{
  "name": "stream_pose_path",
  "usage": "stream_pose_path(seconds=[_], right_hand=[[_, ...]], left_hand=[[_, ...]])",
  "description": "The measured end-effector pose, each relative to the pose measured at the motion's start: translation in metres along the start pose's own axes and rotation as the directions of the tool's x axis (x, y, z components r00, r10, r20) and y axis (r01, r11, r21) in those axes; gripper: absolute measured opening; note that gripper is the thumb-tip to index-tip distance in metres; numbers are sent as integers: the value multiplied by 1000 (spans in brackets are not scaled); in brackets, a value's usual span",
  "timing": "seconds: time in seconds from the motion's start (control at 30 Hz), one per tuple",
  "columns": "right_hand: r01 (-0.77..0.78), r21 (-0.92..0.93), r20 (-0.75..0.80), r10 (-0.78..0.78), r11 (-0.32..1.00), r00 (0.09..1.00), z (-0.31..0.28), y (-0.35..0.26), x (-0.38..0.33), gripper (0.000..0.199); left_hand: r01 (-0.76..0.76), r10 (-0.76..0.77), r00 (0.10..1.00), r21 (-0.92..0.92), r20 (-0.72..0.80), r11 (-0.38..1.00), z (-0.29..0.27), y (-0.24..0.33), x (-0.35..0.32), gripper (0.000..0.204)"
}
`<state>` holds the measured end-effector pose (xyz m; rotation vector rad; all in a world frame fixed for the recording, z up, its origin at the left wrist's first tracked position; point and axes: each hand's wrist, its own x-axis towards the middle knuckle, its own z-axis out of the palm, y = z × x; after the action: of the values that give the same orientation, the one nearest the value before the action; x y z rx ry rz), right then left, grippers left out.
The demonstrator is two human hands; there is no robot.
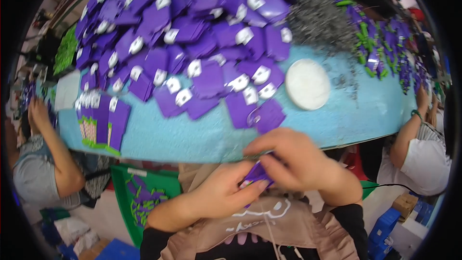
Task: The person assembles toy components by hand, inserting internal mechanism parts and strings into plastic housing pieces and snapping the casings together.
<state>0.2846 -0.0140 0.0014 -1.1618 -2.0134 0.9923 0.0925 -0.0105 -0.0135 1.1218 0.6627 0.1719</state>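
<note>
A small purple card (257, 172) sits pinched between both hands just below the near edge of the light blue surface (202, 135), above the person's lap and close to the chest. It lies in the gap where the two hands meet, so neither has to travel to reach it; its long axis seems to run roughly left-right, though fingers cover most of it. The right hand (301, 161) curls over it from above and the right, fingers pressed together on its top edge. The left hand (219, 195) comes up from below and the left, thumb and forefinger closed on the lower corner. Straight ahead of the hands, just over the edge, lies the heap of purple cards with white tags (192, 33), its closest pieces nearest the right hand. Beside the heap rests a white round disc (308, 84), and a neat row of cards (101, 120) lies well apart on the left.
</note>
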Motion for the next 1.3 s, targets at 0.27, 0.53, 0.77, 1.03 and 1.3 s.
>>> stream_pose_path(seconds=[0.27, 0.53, 0.77, 1.03, 1.3], right_hand=[[101, 564, -68, -75, 820, 995, -1, 8, -5, 19], [83, 73, -316, -56, 994, 947, 10, 4, -17, 42], [-67, -668, -207, -99, 741, 973, 45, 8, -58, 41], [38, -628, -159, -176, 777, 971, 31, 26, -58, 33], [-14, -537, -130, -66, 843, 989, 3, 6, -44, 35]], left_hand=[[-52, 56, 996, 64, -72, 997, 5, -4, -6, 18], [-271, 253, 921, -18, -295, 963, 11, 2, -9, 23], [-370, 246, 867, -228, -433, 901, -3, -2, -27, 26], [-377, 267, 887, -255, -377, 890, -6, 1, -15, 36], [-351, 270, 907, -227, -324, 908, -9, -5, -11, 45]])
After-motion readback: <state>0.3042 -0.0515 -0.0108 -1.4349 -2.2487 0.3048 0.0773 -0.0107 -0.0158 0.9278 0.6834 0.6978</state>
